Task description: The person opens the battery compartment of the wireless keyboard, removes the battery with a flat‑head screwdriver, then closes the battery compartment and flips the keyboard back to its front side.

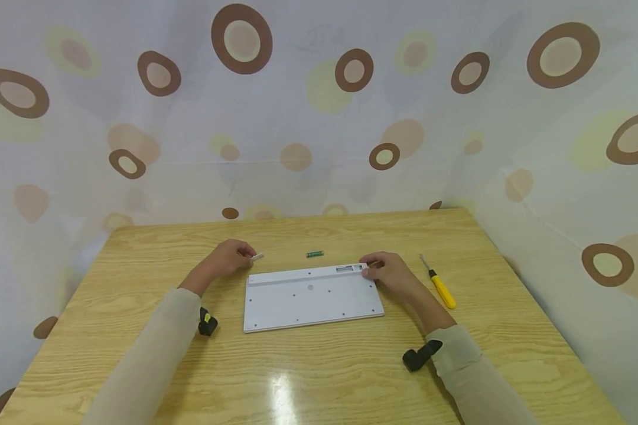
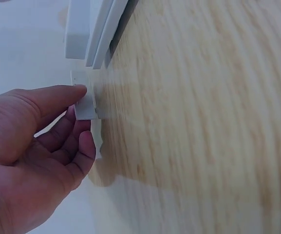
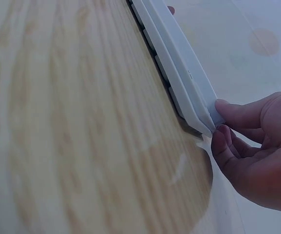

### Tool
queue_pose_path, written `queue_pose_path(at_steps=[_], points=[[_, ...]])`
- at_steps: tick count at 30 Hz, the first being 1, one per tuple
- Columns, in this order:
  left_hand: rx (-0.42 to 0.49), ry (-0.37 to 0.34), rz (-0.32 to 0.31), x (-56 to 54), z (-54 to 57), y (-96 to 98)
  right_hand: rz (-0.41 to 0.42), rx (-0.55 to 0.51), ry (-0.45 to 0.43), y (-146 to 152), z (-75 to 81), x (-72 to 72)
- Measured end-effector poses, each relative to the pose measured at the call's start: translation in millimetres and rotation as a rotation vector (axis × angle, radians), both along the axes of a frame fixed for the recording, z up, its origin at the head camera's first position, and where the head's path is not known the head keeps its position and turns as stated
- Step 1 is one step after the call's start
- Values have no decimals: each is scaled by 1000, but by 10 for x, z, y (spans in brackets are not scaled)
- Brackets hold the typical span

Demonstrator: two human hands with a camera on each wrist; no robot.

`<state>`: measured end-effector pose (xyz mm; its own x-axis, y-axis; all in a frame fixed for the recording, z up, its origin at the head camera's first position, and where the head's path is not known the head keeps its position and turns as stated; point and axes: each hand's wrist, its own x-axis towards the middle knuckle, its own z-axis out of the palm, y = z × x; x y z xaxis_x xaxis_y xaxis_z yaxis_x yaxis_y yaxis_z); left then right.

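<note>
A white keyboard lies face down on the wooden table, its underside dotted with small screws. Along its far edge, towards the right, a battery compartment is uncovered. My right hand grips the far right corner of the keyboard, thumb on top and fingers beneath, as the right wrist view shows. Off the far left corner, my left hand pinches a small white cover between thumb and fingers, close over the table. Behind the keyboard lies a green battery.
To the right of my right hand lies a screwdriver with a yellow handle, its tip pointing away. A patterned sheet hangs behind the wooden table and along its sides.
</note>
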<state>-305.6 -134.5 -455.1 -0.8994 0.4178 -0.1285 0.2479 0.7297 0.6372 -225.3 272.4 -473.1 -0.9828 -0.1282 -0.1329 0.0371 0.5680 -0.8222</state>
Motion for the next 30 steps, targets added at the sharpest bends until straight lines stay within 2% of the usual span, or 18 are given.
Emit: queue_pose_path(at_steps=[6, 13, 21, 26, 30], points=[[17, 25, -9, 6, 53, 32, -5, -9, -14, 1, 3, -4], [60, 33, -70, 50, 171, 177, 1, -6, -6, 4, 10, -3], [120, 3, -127, 67, 285, 472, -2, -14, -7, 10, 1, -5], [171, -19, -155, 53, 307, 671, -8, -4, -7, 1, 9, 0], [176, -24, -183, 50, 315, 849, -9, -8, -8, -5, 15, 2]])
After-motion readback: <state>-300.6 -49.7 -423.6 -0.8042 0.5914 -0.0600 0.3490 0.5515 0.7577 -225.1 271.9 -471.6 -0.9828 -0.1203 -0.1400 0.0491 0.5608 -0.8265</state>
